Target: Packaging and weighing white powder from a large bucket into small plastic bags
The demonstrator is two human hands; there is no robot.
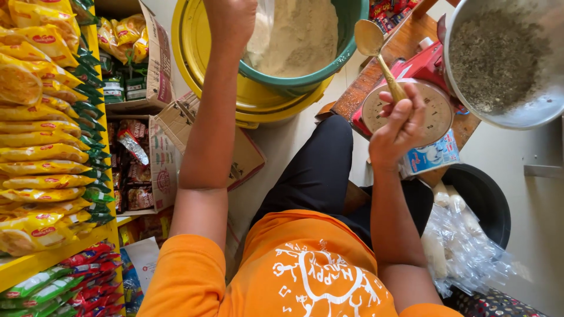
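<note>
Right hand (399, 126), fingers closed round a brass spoon (379, 56), its long axis pointing to eleven o'clock, bowl just beside the green flour basin (329, 64). Left hand (230, 20) grips a clear bag (261, 29) over the flour.

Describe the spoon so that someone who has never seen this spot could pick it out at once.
Find the green plastic basin of pale flour at the top centre, sitting in a yellow basin. Just right of its rim, the right hand holds a brass-coloured metal spoon upright by its handle. It is the only utensil, its bowl empty above the round scale dial.
</note>
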